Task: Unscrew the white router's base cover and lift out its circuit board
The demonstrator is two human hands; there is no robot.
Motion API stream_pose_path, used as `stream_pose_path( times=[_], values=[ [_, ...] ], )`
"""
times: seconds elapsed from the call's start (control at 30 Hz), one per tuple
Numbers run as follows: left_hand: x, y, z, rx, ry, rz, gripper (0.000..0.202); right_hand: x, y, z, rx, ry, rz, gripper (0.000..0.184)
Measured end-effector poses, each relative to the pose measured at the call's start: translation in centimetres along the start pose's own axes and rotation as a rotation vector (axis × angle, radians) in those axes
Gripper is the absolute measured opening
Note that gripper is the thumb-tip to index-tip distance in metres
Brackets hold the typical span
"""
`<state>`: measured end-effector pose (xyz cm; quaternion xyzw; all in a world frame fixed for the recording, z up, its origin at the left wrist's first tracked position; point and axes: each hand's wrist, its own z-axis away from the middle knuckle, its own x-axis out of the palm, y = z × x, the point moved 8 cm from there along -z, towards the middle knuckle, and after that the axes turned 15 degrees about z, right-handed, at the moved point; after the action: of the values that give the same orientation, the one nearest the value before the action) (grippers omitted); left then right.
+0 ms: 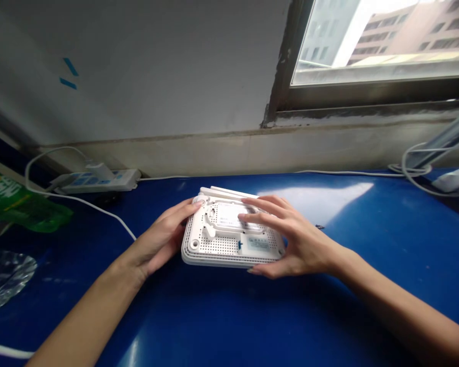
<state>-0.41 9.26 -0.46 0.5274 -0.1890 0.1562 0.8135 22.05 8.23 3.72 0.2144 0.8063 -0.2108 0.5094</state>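
A white router (222, 244) is held above the blue table, its perforated underside with a printed label facing up at me. Its folded antennas (229, 192) show along the far edge. My left hand (168, 232) grips the left side, thumb on the top corner and the other fingers partly hidden beneath. My right hand (290, 237) wraps the right side, thumb at the near edge and fingertips lying over the label. A second, pale label (257, 243) with a small blue tab sits near the router's close edge.
A power strip (128, 179) with a plugged-in white charger (99, 172) stands at the back left. Beside it lies a green bottle (19, 201), with a clear plastic bottle (7, 278) nearer. White cable (405, 171) coils at the right. A small dark object (320, 227) rests on the blue table (229, 316).
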Motion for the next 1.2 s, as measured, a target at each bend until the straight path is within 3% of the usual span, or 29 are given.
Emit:
stream_pose_path(
  times=[0.1,0.2,0.27,0.33,0.4,0.47,0.53,0.6,0.7,0.83,1.07,1.2],
  values=[
    [0.9,-1.0,-0.2,-0.064,-0.057,0.048,0.046,0.1,-0.3,0.1,-0.024,-0.012,-0.024,0.086],
    [1.2,-0.7,-0.3,0.015,-0.039,0.058,0.040,0.1,-0.2,0.0,-0.005,-0.012,-0.075,0.089],
    [1.4,-0.4,-0.3,0.066,-0.044,0.061,0.039,-0.7,0.5,-0.2,0.066,0.081,-0.154,0.076],
    [1.5,-0.1,-0.1,0.109,-0.054,0.083,0.040,-2.0,2.2,-0.1,0.263,0.264,-0.236,0.057],
    [1.6,0.1,0.2,0.143,-0.063,0.122,0.042,-2.5,4.3,0.5,0.552,0.369,-0.363,0.053],
    [1.8,0.2,0.5,0.168,-0.081,0.144,0.044,-1.3,5.5,1.0,0.789,0.292,-0.582,0.074],
    [2.0,0.1,0.8,0.190,-0.103,0.128,0.048,0.2,5.1,0.9,0.878,0.146,-0.831,0.082],
    [2.2,0.1,0.9,0.208,-0.114,0.099,0.051,0.9,4.3,0.6,0.873,0.086,-0.997,0.069],
    [2.3,-0.2,0.8,0.219,-0.115,0.079,0.050,1.0,3.7,0.4,0.849,0.107,-1.103,0.049],
    [2.5,-0.4,0.7,0.229,-0.116,0.082,0.046,1.3,3.6,0.5,0.865,0.128,-1.158,0.042],
    [2.5,-1.6,0.6,0.102,-0.092,0.060,0.054,1.0,3.2,0.2,0.825,0.076,-1.122,0.049],
    [2.4,-1.0,0.6,0.169,-0.077,0.016,0.054,1.1,3.2,0.4,0.820,0.065,-1.096,0.066]
  ],
)
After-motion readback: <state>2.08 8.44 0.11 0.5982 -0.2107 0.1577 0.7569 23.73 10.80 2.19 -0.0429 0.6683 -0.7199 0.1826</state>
